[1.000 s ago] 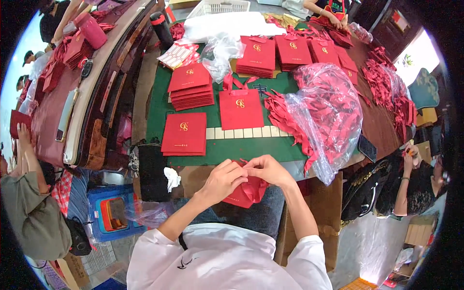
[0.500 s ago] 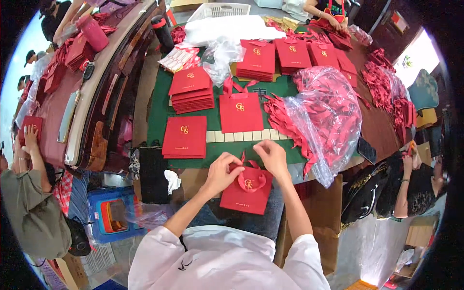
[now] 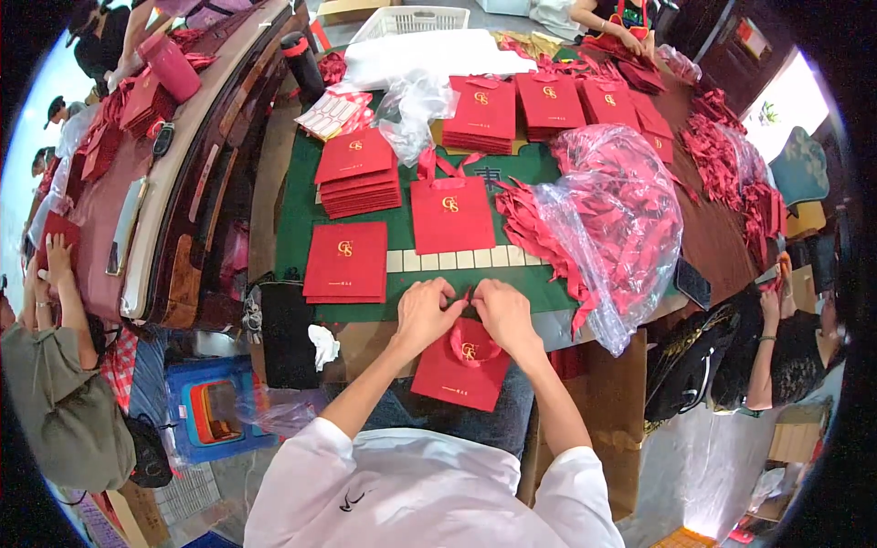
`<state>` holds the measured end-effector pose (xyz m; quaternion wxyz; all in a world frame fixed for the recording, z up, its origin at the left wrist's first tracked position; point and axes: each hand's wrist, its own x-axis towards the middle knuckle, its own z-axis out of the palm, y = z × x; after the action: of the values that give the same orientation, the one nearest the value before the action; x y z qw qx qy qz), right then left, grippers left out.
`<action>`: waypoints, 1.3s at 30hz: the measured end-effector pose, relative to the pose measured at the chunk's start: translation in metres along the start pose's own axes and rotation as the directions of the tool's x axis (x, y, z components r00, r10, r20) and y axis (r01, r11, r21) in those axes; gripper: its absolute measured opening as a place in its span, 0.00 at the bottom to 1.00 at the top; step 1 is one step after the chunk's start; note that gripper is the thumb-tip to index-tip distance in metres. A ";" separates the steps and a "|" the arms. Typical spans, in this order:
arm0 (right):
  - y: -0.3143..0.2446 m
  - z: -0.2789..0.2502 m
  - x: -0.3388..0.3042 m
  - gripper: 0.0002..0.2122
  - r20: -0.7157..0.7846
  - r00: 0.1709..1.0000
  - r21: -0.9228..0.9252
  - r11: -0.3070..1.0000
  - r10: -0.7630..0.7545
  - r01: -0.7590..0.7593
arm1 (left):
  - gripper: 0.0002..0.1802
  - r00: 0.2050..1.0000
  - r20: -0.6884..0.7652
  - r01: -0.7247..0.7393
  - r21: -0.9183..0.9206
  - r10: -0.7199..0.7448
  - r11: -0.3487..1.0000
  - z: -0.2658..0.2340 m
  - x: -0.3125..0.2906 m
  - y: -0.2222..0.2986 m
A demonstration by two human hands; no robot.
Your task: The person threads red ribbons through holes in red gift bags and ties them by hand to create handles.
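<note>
A small red paper gift bag with gold print leans at the table's near edge, in front of my body. A red ribbon loops across its upper front, and a short end of it sticks up between my hands. My left hand pinches the ribbon at the bag's top edge. Close beside it, fingertips almost touching, my right hand pinches it too. The fingers hide part of the bag's top. Just beyond stands another red gift bag, lying flat, with its ribbon handle spread upward.
Stacked red bags and flat bags lie on the left. A clear plastic sack of red ribbons fills the right, near a dark phone. Crumpled plastic and a white basket stand farther back. Other people work around.
My right hand has come down and left toward my left hand, which moved slightly up and right. Both now meet over the ribbon at the bag's top.
</note>
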<state>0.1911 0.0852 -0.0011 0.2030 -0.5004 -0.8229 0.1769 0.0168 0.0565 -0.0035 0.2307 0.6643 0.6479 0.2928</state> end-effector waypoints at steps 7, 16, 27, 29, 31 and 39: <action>0.001 0.000 -0.008 0.05 -0.026 0.983 0.347 0.924 0.183 -0.163 | 0.11 0.999 0.050 0.010 -0.001 -0.010 1.000 0.001 0.005 0.000; -0.003 0.004 -0.012 0.06 -0.044 0.945 0.489 0.831 0.325 -0.263 | 0.09 0.994 -0.093 -0.066 -0.086 0.058 0.994 0.014 0.004 -0.002; 0.001 0.001 -0.014 0.08 0.170 0.927 0.814 0.482 0.334 -0.323 | 0.07 0.991 0.071 0.131 -0.522 -0.110 0.843 0.008 -0.003 0.007; 0.001 0.000 -0.015 0.09 0.165 0.930 0.824 0.472 0.328 -0.312 | 0.07 0.994 0.053 0.113 -0.547 -0.100 0.829 0.005 -0.004 0.013; 0.001 -0.002 -0.015 0.09 0.159 0.934 0.834 0.463 0.320 -0.301 | 0.06 0.998 -0.030 0.037 -0.422 -0.054 0.906 0.002 -0.005 0.019; -0.010 -0.014 -0.011 0.08 0.186 0.918 0.811 0.472 0.351 -0.345 | 0.05 0.997 -0.074 -0.009 -0.427 -0.025 0.904 0.001 -0.009 0.024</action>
<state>0.1955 0.0721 0.0145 0.3770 -0.5008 -0.5206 0.5797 0.0345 0.0467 0.0113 0.3466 0.5831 0.5791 0.4522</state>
